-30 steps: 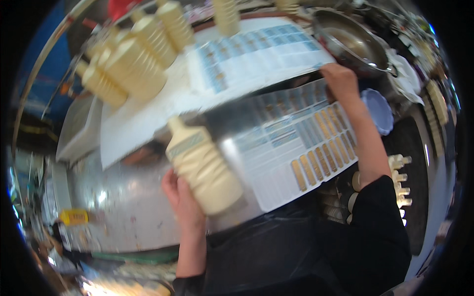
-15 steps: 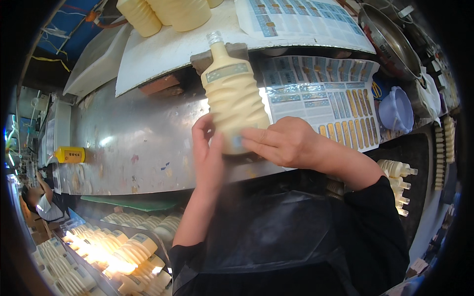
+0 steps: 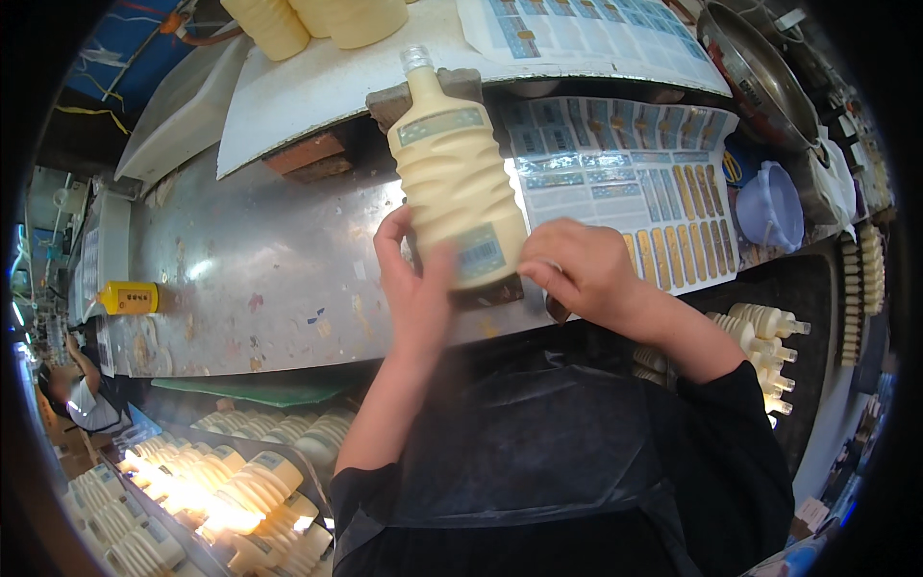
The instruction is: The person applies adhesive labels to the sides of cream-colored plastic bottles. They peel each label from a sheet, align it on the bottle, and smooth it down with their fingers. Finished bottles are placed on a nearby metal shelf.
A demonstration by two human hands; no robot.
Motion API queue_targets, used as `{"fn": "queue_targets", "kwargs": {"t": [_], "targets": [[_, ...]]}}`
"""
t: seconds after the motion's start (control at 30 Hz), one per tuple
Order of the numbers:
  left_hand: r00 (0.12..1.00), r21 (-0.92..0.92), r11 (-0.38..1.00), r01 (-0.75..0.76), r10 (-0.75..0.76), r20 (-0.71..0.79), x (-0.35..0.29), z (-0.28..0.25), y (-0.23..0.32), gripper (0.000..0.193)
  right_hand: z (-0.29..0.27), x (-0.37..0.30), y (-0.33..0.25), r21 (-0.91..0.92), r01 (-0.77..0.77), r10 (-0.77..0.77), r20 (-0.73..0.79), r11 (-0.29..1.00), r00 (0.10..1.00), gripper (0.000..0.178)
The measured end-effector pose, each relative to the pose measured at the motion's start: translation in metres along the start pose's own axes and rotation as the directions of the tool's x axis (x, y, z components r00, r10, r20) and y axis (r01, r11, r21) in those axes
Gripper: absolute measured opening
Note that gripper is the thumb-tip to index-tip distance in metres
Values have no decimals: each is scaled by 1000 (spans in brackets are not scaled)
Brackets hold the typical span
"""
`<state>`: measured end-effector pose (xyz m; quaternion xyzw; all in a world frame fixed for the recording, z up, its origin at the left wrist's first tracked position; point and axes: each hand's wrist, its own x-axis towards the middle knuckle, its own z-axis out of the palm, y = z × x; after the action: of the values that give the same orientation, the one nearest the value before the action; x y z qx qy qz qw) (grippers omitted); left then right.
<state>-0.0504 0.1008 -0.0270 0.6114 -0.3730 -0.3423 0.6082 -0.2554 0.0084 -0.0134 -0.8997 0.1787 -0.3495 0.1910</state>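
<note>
A cream-coloured bottle (image 3: pixel 457 197) with wavy ridges and a clear threaded neck lies propped on its back, neck pointing away from me. One bluish label (image 3: pixel 440 126) sits at its shoulder and another, with a barcode (image 3: pixel 478 252), near its base. My left hand (image 3: pixel 415 279) grips the bottle's lower left side, thumb near the lower label. Beside the lower right corner, my right hand (image 3: pixel 575 269) is closed with its fingers curled; a small dark brown edge shows under it, its kind unclear. A brown block (image 3: pixel 385 104) supports the bottle's upper end.
Sheets of blue and gold labels (image 3: pixel 620 207) lie right of the bottle, near a lavender bucket (image 3: pixel 769 207). A yellow bottle (image 3: pixel 129 297) lies on the metal table (image 3: pixel 260 279) at left. More cream bottles (image 3: pixel 260 486) fill trays lower left. A person (image 3: pixel 91 399) is at far left.
My right hand has moved off the lower label to the right of the bottle and its fingers have curled, uncovering the barcode. My left hand stays on the bottle's lower left side.
</note>
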Motion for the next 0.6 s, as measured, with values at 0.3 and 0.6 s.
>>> {"fn": "queue_targets", "kwargs": {"t": [0.3, 0.6], "targets": [[999, 27, 1000, -15, 15, 35, -4, -2, -7, 73, 18, 30, -20, 265, -785, 767, 192, 560, 613, 75], [999, -26, 1000, 13, -12, 34, -5, -1, -5, 79, 24, 22, -17, 389, -762, 766, 187, 517, 615, 71]]}}
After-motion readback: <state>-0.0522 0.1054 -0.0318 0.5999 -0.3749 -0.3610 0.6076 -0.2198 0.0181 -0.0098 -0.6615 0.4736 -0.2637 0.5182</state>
